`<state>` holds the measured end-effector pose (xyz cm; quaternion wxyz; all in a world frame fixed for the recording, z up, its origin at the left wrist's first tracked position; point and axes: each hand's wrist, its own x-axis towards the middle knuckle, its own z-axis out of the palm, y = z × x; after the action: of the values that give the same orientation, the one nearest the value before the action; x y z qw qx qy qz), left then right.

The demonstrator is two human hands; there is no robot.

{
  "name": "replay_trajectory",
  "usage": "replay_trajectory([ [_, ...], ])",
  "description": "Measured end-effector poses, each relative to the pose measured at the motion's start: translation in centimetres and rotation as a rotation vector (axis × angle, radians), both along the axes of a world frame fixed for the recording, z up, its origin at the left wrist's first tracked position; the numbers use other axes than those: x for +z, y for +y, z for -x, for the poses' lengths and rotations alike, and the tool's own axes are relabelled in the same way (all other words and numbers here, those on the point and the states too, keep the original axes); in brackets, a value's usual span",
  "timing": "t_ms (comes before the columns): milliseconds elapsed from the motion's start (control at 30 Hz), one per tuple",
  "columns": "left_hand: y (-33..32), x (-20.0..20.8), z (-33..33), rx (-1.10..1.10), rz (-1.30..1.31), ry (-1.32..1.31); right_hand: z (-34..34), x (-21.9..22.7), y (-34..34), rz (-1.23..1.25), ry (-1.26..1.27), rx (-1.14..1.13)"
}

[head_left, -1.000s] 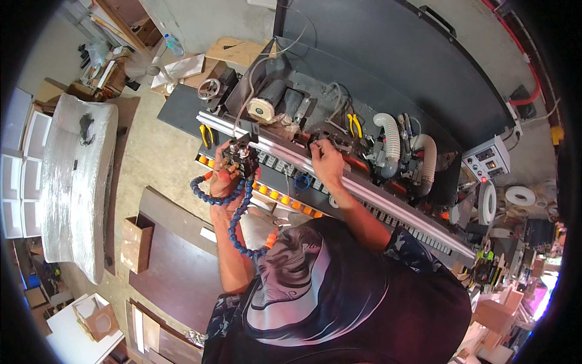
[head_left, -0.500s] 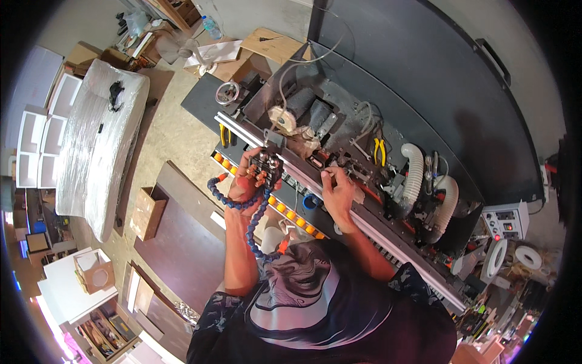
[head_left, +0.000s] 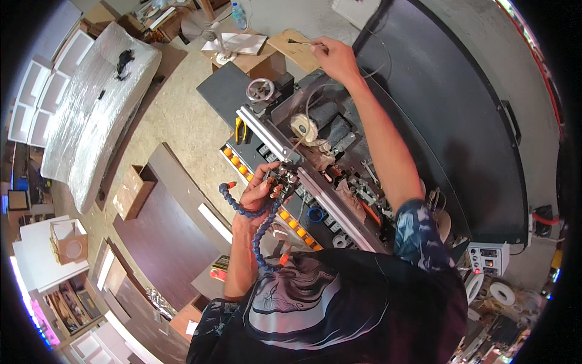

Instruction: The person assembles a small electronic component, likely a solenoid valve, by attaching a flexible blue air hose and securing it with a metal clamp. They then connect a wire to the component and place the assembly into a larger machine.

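Note:
My left hand [head_left: 257, 193] is closed around a metal block with brass fittings [head_left: 277, 188], held against the aluminium rail [head_left: 330, 203] of the machine. Two blue segmented hoses [head_left: 257, 239] with orange tips hang from this block, one curling left and one dropping toward my shirt. My right arm stretches across the machine to its far end. There my right hand [head_left: 334, 59] is closed over the edge of a wooden board [head_left: 285, 45], its fingertips on a thin dark tool [head_left: 298, 42] whose exact kind I cannot make out.
Inside the machine bed are a white buffing wheel [head_left: 304, 128], motors and a wrench [head_left: 370, 171]. Yellow-handled pliers [head_left: 240, 130] lie near a handwheel [head_left: 260, 90]. Orange rollers [head_left: 293, 224] line the near side. A large dark hood [head_left: 448, 115] stands raised behind; a control box [head_left: 488, 259] sits right.
My right hand has left the middle of the machine and reached far forward to the wooden board. My left hand stays on the block with the hoses. The whole view has shifted.

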<state>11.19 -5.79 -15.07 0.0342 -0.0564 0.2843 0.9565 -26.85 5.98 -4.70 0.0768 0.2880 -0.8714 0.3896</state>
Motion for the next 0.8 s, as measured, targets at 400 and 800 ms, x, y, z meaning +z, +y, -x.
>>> replay_trajectory([
  [400,-1.6,0.1,0.0,0.016,-0.071,-0.026,7.5,-7.4,-6.7,-0.552,-0.175,-0.180],
  [800,-2.0,-0.9,-0.7,-0.023,-0.101,0.050,-12.9,5.1,11.7,-0.069,-0.375,0.144],
])
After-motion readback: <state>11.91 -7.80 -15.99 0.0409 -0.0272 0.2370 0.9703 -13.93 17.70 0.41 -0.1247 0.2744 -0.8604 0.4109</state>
